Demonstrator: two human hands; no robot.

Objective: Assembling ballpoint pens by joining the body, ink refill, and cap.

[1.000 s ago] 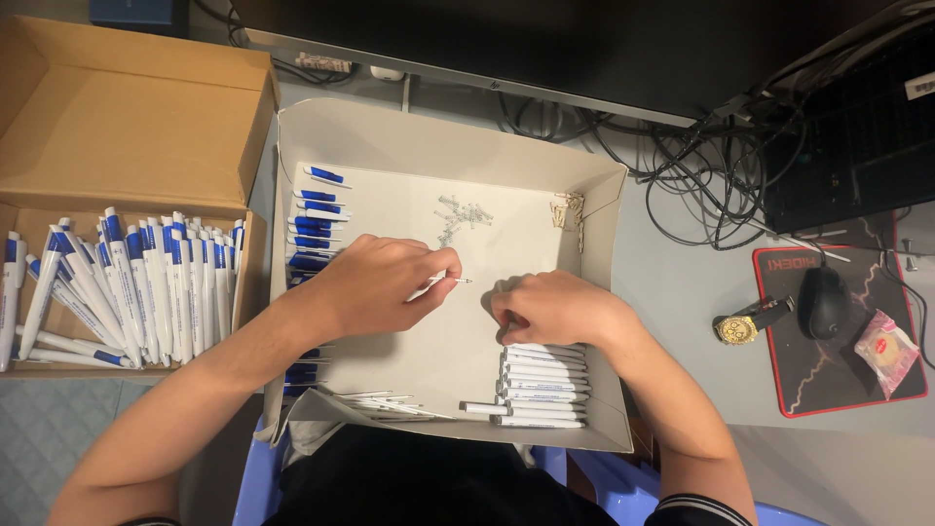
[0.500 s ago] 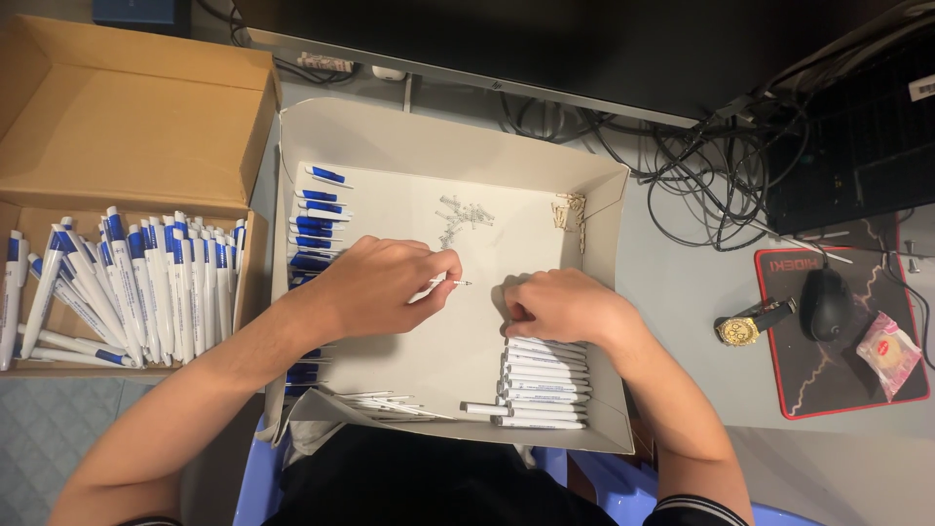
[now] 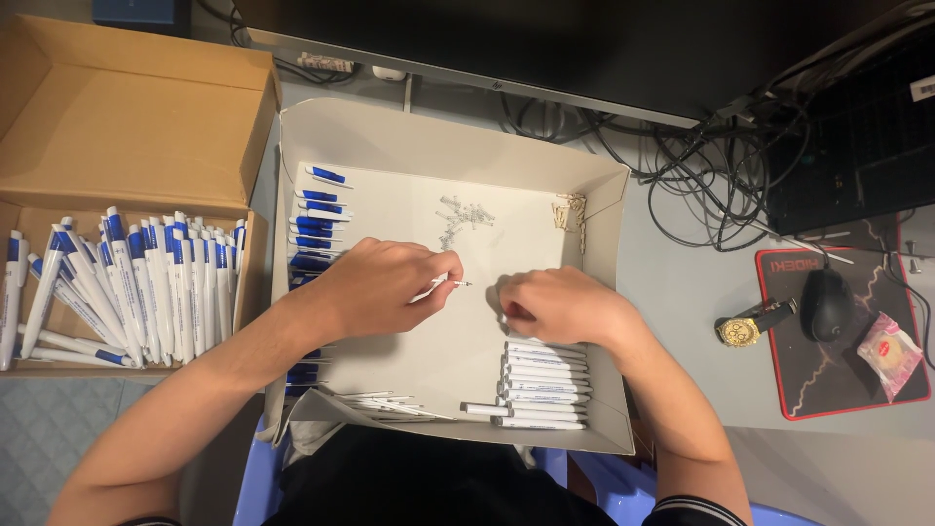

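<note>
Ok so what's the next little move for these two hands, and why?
Probably lift a white pen barrel with the right hand and bring it to the thin refill pinched in the left hand. The refill tip points right, and the right hand rests on the barrel stack.

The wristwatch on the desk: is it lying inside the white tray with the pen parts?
No, the wristwatch lies on the grey desk outside the white tray, beside the mouse.

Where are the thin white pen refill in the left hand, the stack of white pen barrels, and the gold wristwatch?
thin white pen refill (image 3: 450,283), head view, its tip end
stack of white pen barrels (image 3: 543,386), head view, mid-stack
gold wristwatch (image 3: 738,331), head view, its dial
</note>
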